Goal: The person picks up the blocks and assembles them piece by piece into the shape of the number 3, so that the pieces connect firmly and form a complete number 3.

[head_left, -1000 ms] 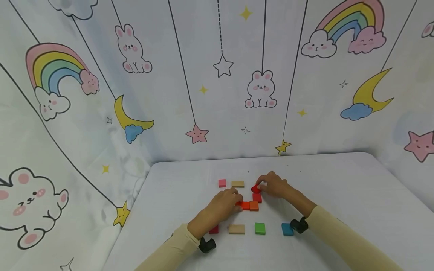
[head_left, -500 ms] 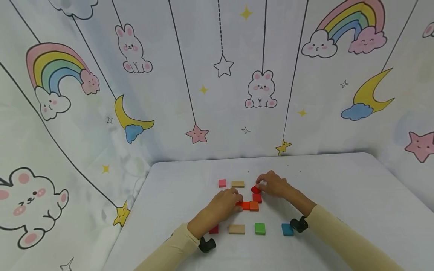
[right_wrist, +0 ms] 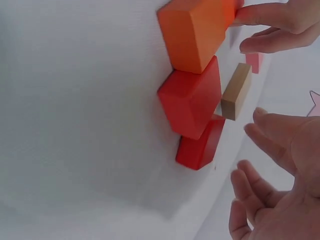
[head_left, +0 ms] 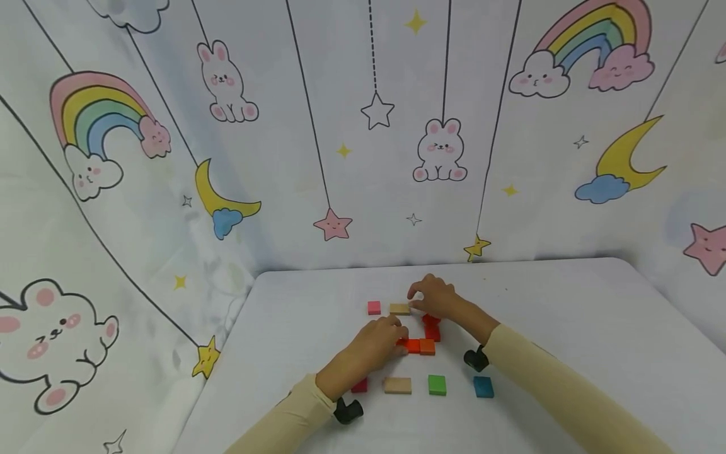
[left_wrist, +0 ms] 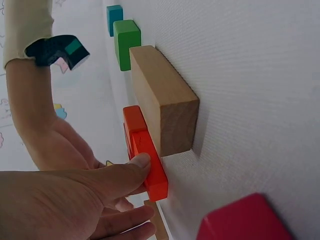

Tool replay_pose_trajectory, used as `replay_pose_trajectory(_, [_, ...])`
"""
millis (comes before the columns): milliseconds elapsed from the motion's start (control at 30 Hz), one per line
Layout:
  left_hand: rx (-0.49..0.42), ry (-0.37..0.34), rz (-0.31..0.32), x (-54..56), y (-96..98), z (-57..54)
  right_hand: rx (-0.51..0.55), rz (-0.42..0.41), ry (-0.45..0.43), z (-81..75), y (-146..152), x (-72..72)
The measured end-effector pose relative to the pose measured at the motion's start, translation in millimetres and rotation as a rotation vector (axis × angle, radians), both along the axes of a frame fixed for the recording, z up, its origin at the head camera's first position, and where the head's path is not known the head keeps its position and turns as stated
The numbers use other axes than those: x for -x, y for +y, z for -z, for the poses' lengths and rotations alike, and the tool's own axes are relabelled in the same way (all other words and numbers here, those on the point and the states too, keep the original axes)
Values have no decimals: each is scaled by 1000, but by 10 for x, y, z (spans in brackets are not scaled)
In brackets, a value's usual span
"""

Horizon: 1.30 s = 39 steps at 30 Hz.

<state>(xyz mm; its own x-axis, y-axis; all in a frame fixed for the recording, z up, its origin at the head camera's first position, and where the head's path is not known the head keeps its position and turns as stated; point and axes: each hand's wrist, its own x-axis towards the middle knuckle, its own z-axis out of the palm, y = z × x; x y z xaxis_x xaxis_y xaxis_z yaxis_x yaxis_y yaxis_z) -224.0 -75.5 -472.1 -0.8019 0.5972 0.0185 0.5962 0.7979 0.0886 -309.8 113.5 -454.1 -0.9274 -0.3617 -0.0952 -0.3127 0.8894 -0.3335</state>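
My left hand (head_left: pixel 371 343) pinches a long red-orange block (left_wrist: pixel 152 172) at its left end, the thumb lying along its side in the left wrist view. An orange block (right_wrist: pixel 187 37) adjoins its right end. Behind that lie a red block (right_wrist: pixel 192 102) and a second, turned red block (right_wrist: pixel 202 142), forming a bent line. My right hand (head_left: pixel 433 296) hovers over the far part of the table, fingers loosely bent and holding nothing. Just left of its fingertips lies a wooden block (head_left: pixel 399 309), apart from the red ones.
A pink block (head_left: pixel 374 308) sits left of the far wooden block. Nearer me a row holds a dark red block (head_left: pixel 360 386), partly hidden, a wooden block (head_left: pixel 397 386), a green block (head_left: pixel 437 385) and a blue block (head_left: pixel 483 387). A patterned curtain stands behind the table.
My right hand has let go of the turned red block and moved up and left, toward the far wooden block. The left hand keeps its place on the red-orange block.
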Motion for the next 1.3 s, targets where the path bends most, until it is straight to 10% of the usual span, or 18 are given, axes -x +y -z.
replay_pose_trajectory(1300, [-9,13,8,19,4,29,-10,-46,-124,-9,33,1])
